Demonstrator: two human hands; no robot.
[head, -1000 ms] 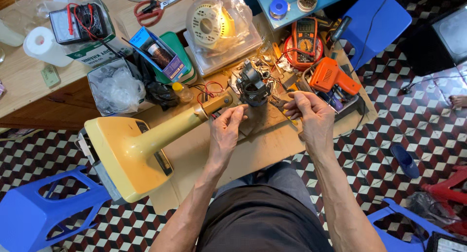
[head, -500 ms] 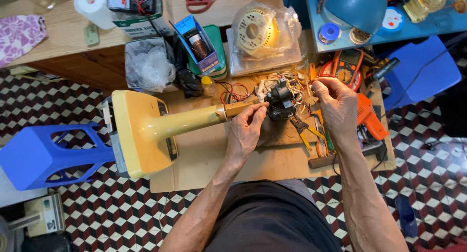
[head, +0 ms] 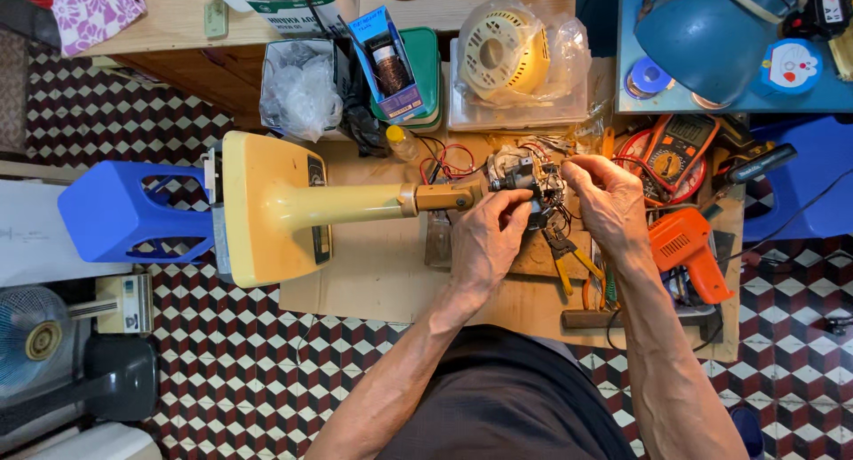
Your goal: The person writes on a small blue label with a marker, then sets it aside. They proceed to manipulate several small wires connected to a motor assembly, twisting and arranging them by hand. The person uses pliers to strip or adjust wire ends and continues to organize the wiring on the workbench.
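Observation:
A cream-yellow fan stand [head: 284,207] lies on its side on a low wooden board [head: 382,273], its neck pointing right to a bare fan motor [head: 524,176] with red and black wires. My left hand [head: 484,242] grips the motor from below, near the neck joint. My right hand [head: 609,198] pinches the motor's right side, fingers among the wires. Yellow-handled pliers [head: 569,256] lie just under both hands.
An orange power tool [head: 689,251] and a multimeter [head: 675,149] lie to the right. A bagged fan grille [head: 511,51], a blue box [head: 386,60] and a plastic bag [head: 302,91] stand behind. A blue stool [head: 124,216] sits left, another fan [head: 35,336] at lower left.
The view has shifted, so the stand and motor now sit further right and lower. Both hands stay on the motor, the right hand's fingers closer in on its wiring.

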